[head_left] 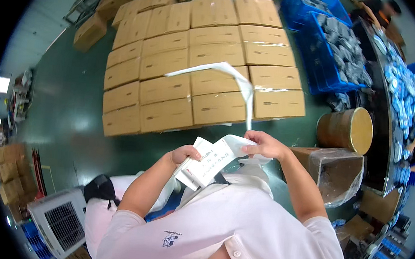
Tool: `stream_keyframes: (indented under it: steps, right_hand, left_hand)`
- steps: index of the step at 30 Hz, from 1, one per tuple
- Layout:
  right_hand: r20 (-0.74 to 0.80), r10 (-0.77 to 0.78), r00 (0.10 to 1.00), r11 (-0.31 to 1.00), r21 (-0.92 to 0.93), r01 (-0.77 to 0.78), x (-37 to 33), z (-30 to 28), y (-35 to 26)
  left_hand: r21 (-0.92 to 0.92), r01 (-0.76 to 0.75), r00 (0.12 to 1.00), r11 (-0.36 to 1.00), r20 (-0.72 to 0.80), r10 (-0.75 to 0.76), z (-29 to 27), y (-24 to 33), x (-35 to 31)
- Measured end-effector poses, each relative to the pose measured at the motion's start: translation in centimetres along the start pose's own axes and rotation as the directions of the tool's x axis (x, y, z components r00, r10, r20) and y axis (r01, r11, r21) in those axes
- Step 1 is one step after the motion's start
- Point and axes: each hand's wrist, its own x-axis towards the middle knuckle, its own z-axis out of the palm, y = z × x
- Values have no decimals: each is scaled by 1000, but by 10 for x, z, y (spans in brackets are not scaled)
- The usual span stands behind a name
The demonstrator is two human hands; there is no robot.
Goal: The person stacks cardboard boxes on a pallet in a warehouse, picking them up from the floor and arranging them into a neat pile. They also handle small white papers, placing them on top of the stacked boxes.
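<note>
With stacked cartons (165,117) on the green floor (58,103) ahead, the left hand (185,154) clasps white labels (208,166) before the torso (210,217), seemingly to steady them, while the right hand (264,145) pinches a white strip (246,90).

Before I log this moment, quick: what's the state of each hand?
Left hand: closed, holding printed white paper sheets.
Right hand: closed, pinching a white paper strip.

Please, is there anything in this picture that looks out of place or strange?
Yes. A long white strip trails out from the right hand in front of the cartons, bent and loose, not flat. Clear plastic also bunches over the rim of the open cardboard box. I see no obvious spill.
</note>
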Motion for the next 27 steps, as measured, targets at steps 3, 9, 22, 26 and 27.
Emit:
stream_keyframes:
  steps: [3, 9, 22, 26, 27]
  right_hand:
    - [-150, -49, 987, 986, 151, 72, -59, -66, 37]
    - [-279, -73, 957, 978, 169, 124, -158, -161, 68]
    - [-124, -168, 978, 984, -79, 159, -185, -244, 67]
    - [-188, -28, 982, 927, 362, 95, -160, -253, 52]
    - [-209, -14, 978, 887, 448, 108, -150, -253, 52]
  left_hand:
    - [-34, 22, 998, 999, 66, -19, 52, 18, 82]
    - [-56, 84, 992, 995, 102, -78, 124, 18, 216]
    - [616, 225, 973, 755, -99, -209, 240, 55, 325]
    - [654, 122, 990, 746, -32, -134, 236, 76, 316]
    - [646, 93, 993, 757, -2, -121, 235, 83, 312]
